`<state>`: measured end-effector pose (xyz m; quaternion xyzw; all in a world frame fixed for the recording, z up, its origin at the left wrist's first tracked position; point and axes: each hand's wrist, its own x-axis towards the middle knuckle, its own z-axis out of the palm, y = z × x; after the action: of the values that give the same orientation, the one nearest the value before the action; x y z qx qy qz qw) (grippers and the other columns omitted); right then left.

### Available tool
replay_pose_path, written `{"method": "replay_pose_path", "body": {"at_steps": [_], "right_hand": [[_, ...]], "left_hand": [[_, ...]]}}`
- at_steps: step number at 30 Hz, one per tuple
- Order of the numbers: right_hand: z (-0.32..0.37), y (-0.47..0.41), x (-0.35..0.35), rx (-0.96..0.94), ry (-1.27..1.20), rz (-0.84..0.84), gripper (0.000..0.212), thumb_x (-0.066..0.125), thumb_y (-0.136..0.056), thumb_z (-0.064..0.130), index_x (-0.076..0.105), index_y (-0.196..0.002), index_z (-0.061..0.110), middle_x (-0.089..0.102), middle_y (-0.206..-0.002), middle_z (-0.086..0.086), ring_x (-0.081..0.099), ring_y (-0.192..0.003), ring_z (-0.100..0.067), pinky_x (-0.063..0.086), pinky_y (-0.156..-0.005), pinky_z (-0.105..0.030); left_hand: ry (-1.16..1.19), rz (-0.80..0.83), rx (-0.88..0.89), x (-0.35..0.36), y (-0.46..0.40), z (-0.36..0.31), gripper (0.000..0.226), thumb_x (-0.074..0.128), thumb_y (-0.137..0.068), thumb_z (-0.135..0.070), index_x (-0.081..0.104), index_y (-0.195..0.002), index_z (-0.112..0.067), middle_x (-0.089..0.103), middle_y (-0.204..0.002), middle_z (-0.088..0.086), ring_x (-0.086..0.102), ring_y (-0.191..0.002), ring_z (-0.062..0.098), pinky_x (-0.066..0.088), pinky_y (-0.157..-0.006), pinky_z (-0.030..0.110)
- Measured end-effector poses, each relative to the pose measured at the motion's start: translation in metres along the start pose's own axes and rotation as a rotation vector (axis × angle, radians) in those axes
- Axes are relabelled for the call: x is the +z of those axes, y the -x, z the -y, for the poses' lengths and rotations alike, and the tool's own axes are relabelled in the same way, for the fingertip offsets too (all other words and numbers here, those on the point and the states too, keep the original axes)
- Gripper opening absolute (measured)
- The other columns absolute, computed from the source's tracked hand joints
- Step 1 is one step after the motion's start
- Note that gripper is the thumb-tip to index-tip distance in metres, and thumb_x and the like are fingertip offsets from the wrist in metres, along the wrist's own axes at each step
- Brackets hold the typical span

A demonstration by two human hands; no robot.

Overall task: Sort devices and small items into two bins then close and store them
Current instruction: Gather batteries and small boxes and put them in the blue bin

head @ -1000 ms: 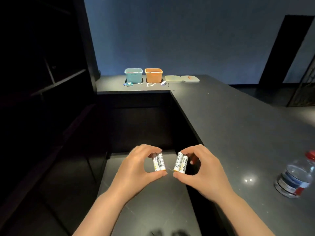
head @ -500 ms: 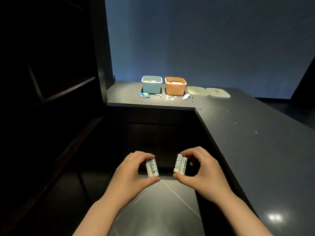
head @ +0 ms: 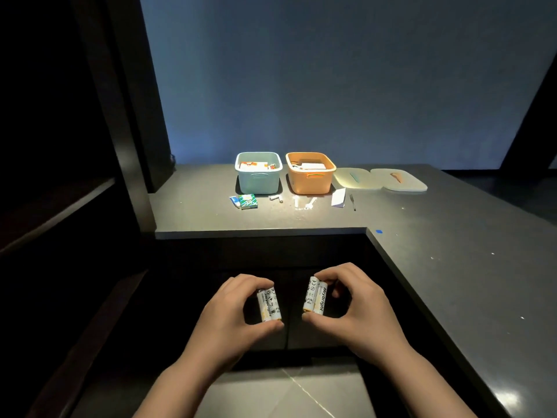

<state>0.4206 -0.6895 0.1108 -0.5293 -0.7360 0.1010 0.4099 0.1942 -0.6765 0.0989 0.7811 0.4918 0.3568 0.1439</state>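
Observation:
My left hand (head: 229,315) pinches a pair of white batteries (head: 269,306) upright between thumb and fingers. My right hand (head: 355,309) pinches a second pair of white batteries (head: 315,298) the same way. Both hands are held low in front of me, well short of the counter. Far ahead on the dark counter (head: 211,212) stand an open pale blue bin (head: 258,173) and an open orange bin (head: 310,174), each with items inside. Two pale lids (head: 351,178) (head: 401,181) lie to the right of the orange bin.
Small items lie in front of the bins: a green box (head: 247,201), a small blue packet (head: 235,201), a small metal piece (head: 276,198), white bits (head: 305,203), a white card (head: 338,198) and a thin tool (head: 352,202). A dark shelf unit stands at left. The counter runs along my right.
The view has come closer to the counter and turned towards the bins. Both hands keep their batteries and stay in front of me. The water bottle has left the view.

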Motion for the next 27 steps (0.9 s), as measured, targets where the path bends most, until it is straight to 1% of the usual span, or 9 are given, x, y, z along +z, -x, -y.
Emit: {"method": "replay_pose_path", "body": {"at_steps": [3, 5, 9, 13, 15, 19, 21, 24, 27], "right_hand": [[-0.036, -0.056, 0.016, 0.003, -0.004, -0.009, 0.048, 0.080, -0.055, 0.044, 0.060, -0.098, 0.039, 0.056, -0.095, 0.022, 0.055, -0.084, -0.007, 0.047, -0.068, -0.019], [-0.063, -0.093, 0.029, -0.003, -0.005, 0.004, 0.049, 0.080, -0.055, 0.046, 0.059, -0.100, 0.040, 0.056, -0.096, 0.023, 0.054, -0.086, -0.005, 0.047, -0.069, -0.018], [-0.111, -0.174, 0.049, -0.015, -0.002, 0.055, 0.051, 0.080, -0.056, 0.050, 0.058, -0.101, 0.041, 0.056, -0.096, 0.024, 0.053, -0.086, 0.000, 0.048, -0.070, -0.021], [-0.145, -0.260, 0.062, -0.076, 0.014, 0.109, 0.049, 0.078, -0.059, 0.052, 0.057, -0.102, 0.039, 0.055, -0.097, 0.024, 0.054, -0.087, -0.002, 0.050, -0.071, -0.025], [-0.158, -0.299, 0.069, -0.082, 0.007, 0.104, 0.049, 0.080, -0.059, 0.047, 0.059, -0.102, 0.036, 0.055, -0.095, 0.022, 0.054, -0.084, -0.004, 0.050, -0.072, -0.028], [-0.180, -0.363, 0.091, -0.082, -0.018, 0.092, 0.049, 0.083, -0.058, 0.042, 0.061, -0.101, 0.036, 0.056, -0.094, 0.022, 0.054, -0.082, -0.005, 0.049, -0.071, -0.027], [-0.192, -0.392, 0.105, -0.083, -0.018, 0.092, 0.048, 0.082, -0.058, 0.043, 0.060, -0.100, 0.038, 0.055, -0.094, 0.023, 0.054, -0.083, -0.005, 0.049, -0.071, -0.028], [-0.217, -0.435, 0.133, -0.067, -0.005, 0.084, 0.046, 0.081, -0.059, 0.044, 0.059, -0.098, 0.040, 0.055, -0.094, 0.023, 0.055, -0.085, -0.005, 0.050, -0.070, -0.030], [-0.235, -0.475, 0.156, -0.024, -0.007, 0.071, 0.046, 0.082, -0.058, 0.043, 0.060, -0.098, 0.038, 0.056, -0.094, 0.023, 0.055, -0.086, -0.005, 0.050, -0.072, -0.031]], "left_hand": [[-0.031, -0.006, 0.031, 0.013, -0.057, 0.031, 0.054, 0.082, -0.064, -0.042, 0.060, -0.112, -0.035, 0.054, -0.107, -0.028, 0.050, -0.104, -0.005, 0.042, -0.092, 0.022], [-0.036, -0.025, 0.023, 0.024, -0.094, 0.051, 0.054, 0.081, -0.064, -0.043, 0.059, -0.113, -0.035, 0.054, -0.108, -0.029, 0.049, -0.105, -0.007, 0.040, -0.093, 0.020], [-0.017, -0.037, -0.002, 0.040, -0.174, 0.087, 0.054, 0.080, -0.065, -0.045, 0.056, -0.113, -0.040, 0.053, -0.109, -0.030, 0.049, -0.106, -0.007, 0.042, -0.091, 0.017], [-0.005, -0.076, -0.023, 0.052, -0.256, 0.117, 0.052, 0.080, -0.066, -0.044, 0.054, -0.111, -0.043, 0.053, -0.108, -0.029, 0.049, -0.105, -0.006, 0.041, -0.089, 0.016], [0.013, -0.088, -0.036, 0.057, -0.290, 0.131, 0.051, 0.081, -0.066, -0.040, 0.055, -0.110, -0.041, 0.054, -0.107, -0.029, 0.048, -0.103, -0.007, 0.039, -0.088, 0.012], [-0.004, -0.089, -0.058, 0.064, -0.347, 0.165, 0.051, 0.084, -0.064, -0.036, 0.061, -0.109, -0.033, 0.054, -0.105, -0.030, 0.048, -0.101, -0.010, 0.035, -0.086, 0.005], [0.010, -0.122, -0.075, 0.065, -0.377, 0.186, 0.050, 0.085, -0.063, -0.034, 0.061, -0.107, -0.033, 0.055, -0.103, -0.029, 0.049, -0.100, -0.008, 0.035, -0.085, 0.005], [0.022, -0.141, -0.063, 0.069, -0.422, 0.222, 0.050, 0.085, -0.062, -0.034, 0.062, -0.107, -0.032, 0.057, -0.103, -0.026, 0.052, -0.099, -0.006, 0.039, -0.085, 0.011], [0.048, -0.131, -0.056, 0.068, -0.464, 0.253, 0.050, 0.085, -0.062, -0.034, 0.061, -0.106, -0.034, 0.056, -0.102, -0.027, 0.051, -0.099, -0.005, 0.038, -0.084, 0.009]]}}
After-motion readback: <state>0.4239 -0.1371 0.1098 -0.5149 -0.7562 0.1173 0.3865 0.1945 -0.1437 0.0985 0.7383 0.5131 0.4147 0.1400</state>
